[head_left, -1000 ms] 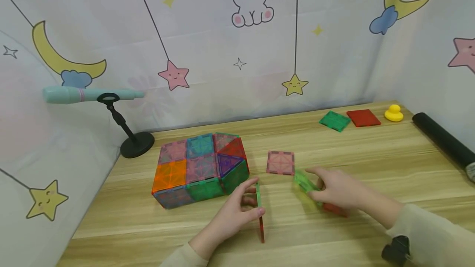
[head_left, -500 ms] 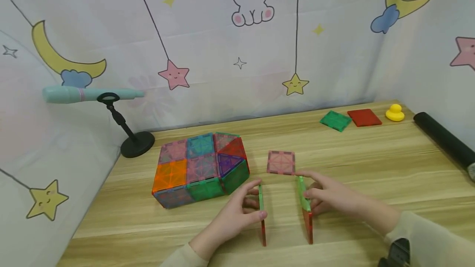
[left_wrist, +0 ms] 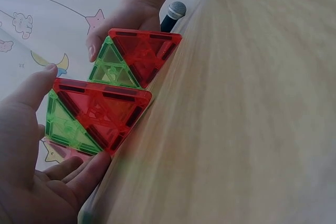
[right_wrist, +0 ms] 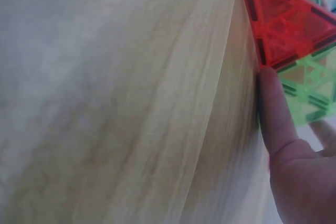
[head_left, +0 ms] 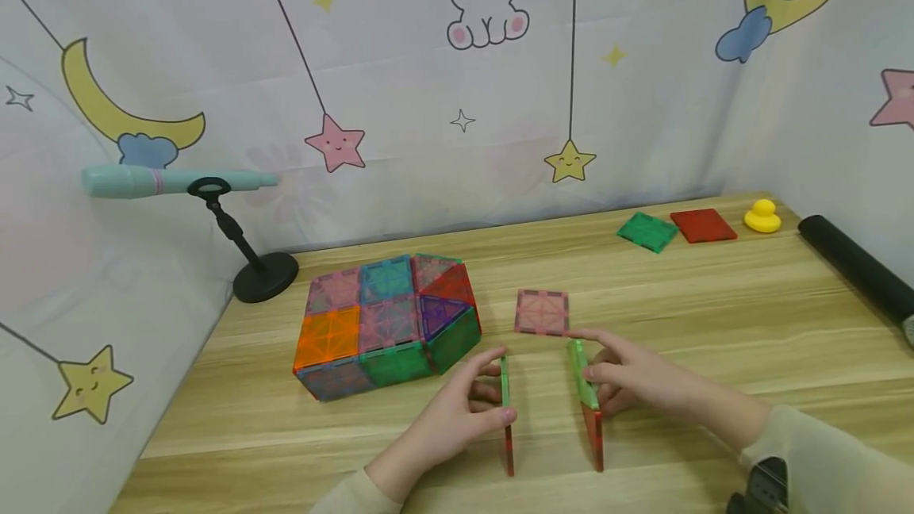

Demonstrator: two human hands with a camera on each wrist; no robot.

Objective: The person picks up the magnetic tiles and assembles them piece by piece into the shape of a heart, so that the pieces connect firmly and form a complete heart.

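My left hand (head_left: pixel 453 415) holds a pair of joined triangular magnetic tiles on edge, its thumb and fingers at opposite ends; the left wrist view shows a red triangle (left_wrist: pixel 102 111) beside a green triangle (left_wrist: pixel 69 124). My right hand (head_left: pixel 639 371) grips a matching pair, red triangle (right_wrist: pixel 289 22) and green triangle (right_wrist: pixel 315 85), also upright on the table. The two pairs stand roughly parallel with a gap between them. Just beyond them lies a flat pink square tile (head_left: pixel 541 312), close to the right index fingertip.
Left of my hands sits a low block of multicoloured tiles (head_left: pixel 388 324). Farther back are a green tile (head_left: pixel 647 232), a red tile (head_left: pixel 703 225) and a yellow toy duck (head_left: pixel 762 216). A black microphone (head_left: pixel 857 268) lies right; a teal microphone (head_left: pixel 178 182) rests on a stand.
The right hand's tile pair was tilted and blurred; it has swung upright and now stands facing the left pair. My left hand has barely shifted.
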